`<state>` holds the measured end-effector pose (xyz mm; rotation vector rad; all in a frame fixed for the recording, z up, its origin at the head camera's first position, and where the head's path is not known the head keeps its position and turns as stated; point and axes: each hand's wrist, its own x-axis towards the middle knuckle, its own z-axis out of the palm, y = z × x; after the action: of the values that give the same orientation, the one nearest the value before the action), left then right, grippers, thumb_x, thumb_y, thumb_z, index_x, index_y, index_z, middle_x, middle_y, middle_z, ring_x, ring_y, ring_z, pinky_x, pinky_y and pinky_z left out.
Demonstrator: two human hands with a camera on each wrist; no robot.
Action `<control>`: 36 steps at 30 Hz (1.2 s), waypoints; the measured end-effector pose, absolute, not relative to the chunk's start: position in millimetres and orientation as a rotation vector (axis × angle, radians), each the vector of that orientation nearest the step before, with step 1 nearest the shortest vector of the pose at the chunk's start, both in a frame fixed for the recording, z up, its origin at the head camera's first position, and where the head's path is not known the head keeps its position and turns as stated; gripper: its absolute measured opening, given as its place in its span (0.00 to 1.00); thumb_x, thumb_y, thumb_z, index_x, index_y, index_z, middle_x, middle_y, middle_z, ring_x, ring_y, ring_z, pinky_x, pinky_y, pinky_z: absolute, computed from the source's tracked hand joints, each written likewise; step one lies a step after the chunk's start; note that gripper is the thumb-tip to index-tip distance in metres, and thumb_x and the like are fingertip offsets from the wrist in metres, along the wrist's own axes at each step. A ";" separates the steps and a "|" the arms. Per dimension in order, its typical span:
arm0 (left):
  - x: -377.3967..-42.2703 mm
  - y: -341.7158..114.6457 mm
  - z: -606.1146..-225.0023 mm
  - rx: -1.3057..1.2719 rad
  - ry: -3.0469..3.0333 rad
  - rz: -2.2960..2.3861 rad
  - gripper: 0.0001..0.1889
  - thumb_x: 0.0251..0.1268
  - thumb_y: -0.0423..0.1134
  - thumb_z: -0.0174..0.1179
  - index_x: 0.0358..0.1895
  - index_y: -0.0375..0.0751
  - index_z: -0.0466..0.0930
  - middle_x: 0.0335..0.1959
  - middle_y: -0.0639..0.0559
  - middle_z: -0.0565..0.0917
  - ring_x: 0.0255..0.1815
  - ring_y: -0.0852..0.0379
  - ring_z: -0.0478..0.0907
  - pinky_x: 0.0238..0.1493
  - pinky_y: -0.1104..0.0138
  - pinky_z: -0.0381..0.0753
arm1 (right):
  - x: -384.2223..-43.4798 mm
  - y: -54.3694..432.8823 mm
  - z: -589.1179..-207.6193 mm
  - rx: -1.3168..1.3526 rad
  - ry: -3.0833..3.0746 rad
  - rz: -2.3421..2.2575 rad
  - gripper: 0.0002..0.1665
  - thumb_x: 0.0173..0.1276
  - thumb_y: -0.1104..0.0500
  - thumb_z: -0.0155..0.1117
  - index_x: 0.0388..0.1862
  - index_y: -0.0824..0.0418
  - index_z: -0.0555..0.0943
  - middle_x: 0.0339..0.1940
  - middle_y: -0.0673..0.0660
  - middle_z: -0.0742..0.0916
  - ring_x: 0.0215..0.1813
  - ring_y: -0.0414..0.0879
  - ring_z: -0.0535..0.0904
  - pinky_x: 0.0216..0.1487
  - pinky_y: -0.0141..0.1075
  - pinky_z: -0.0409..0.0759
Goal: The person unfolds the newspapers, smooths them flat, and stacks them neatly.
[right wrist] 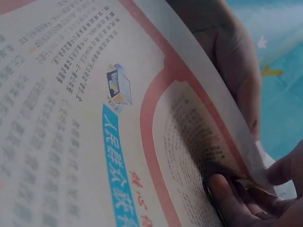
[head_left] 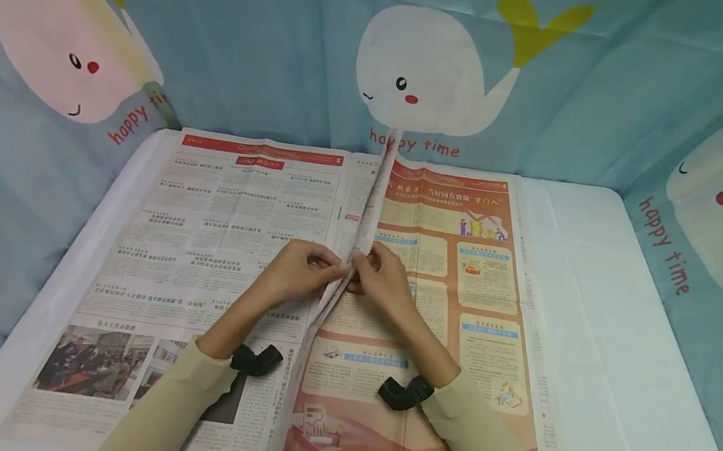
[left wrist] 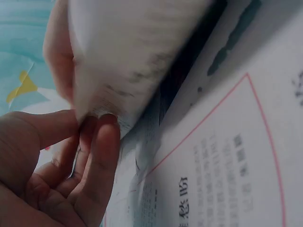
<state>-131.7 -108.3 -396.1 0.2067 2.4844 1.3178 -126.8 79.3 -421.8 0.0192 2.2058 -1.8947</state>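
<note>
A newspaper point(head_left: 235, 242) lies spread out, with a narrow ridge of paper point(head_left: 373, 205) standing up along its middle. My left hand point(head_left: 305, 271) pinches this ridge from the left between thumb and fingertips. From the other side, my right hand point(head_left: 389, 282) pinches it close to the left fingertips. The left wrist view shows the left thumb and fingers point(left wrist: 106, 142) at the lower edge of the lifted paper point(left wrist: 118, 52), which partly covers the other hand. In the right wrist view, the right thumb and fingers grip the edge of the curved colour page point(right wrist: 137, 109).
Under the newspaper is a white table point(head_left: 614, 315), bare along its right side. A blue cloth point(head_left: 255, 41) printed with whales hangs behind and at both sides. Black curved pieces point(head_left: 257, 361) sit at both wrists, over the pages.
</note>
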 end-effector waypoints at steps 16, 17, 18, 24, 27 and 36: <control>-139.5 -115.8 -402.2 0.140 2.423 1.383 0.16 0.74 0.45 0.67 0.51 0.35 0.86 0.31 0.46 0.88 0.24 0.57 0.79 0.30 0.66 0.78 | -130.5 94.4 -420.2 0.128 2.285 -2.018 0.15 0.76 0.57 0.68 0.51 0.67 0.87 0.38 0.58 0.89 0.31 0.39 0.83 0.34 0.29 0.82; -139.3 -116.6 -402.6 0.135 2.422 1.383 0.15 0.75 0.45 0.67 0.50 0.35 0.86 0.30 0.47 0.88 0.23 0.57 0.78 0.30 0.66 0.78 | -131.0 96.4 -419.6 0.126 2.274 -2.022 0.15 0.76 0.57 0.68 0.52 0.67 0.87 0.39 0.58 0.88 0.31 0.39 0.84 0.35 0.29 0.84; -139.0 -117.5 -403.2 0.131 2.416 1.387 0.15 0.75 0.46 0.67 0.49 0.35 0.86 0.30 0.47 0.88 0.23 0.57 0.78 0.30 0.66 0.77 | -131.5 98.6 -418.7 0.125 2.274 -2.020 0.15 0.76 0.57 0.68 0.52 0.67 0.87 0.40 0.58 0.89 0.32 0.39 0.85 0.35 0.30 0.84; -133.8 -126.7 -405.2 0.096 2.377 1.435 0.20 0.73 0.44 0.68 0.58 0.31 0.83 0.37 0.43 0.90 0.23 0.58 0.81 0.34 0.65 0.81 | -131.0 116.9 -412.3 0.159 2.297 -1.960 0.16 0.77 0.54 0.67 0.56 0.62 0.87 0.43 0.57 0.90 0.38 0.39 0.86 0.39 0.30 0.84; -131.7 -132.8 -408.0 0.084 2.386 1.427 0.26 0.73 0.45 0.68 0.64 0.30 0.80 0.43 0.39 0.90 0.25 0.59 0.83 0.37 0.66 0.83 | -128.9 130.5 -410.0 0.200 2.246 -1.962 0.18 0.78 0.54 0.66 0.59 0.62 0.85 0.45 0.56 0.90 0.39 0.40 0.87 0.39 0.31 0.85; -130.2 -151.5 -412.9 0.027 2.324 1.514 0.31 0.73 0.46 0.69 0.70 0.29 0.75 0.53 0.32 0.88 0.33 0.59 0.89 0.38 0.66 0.89 | -129.4 195.2 -391.7 0.323 2.228 -1.922 0.27 0.80 0.47 0.64 0.68 0.62 0.79 0.48 0.50 0.87 0.38 0.39 0.88 0.39 0.33 0.89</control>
<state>-130.2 -151.5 -412.9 0.0265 2.3243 1.5145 -129.4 195.2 -391.7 0.3226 2.2276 -1.9223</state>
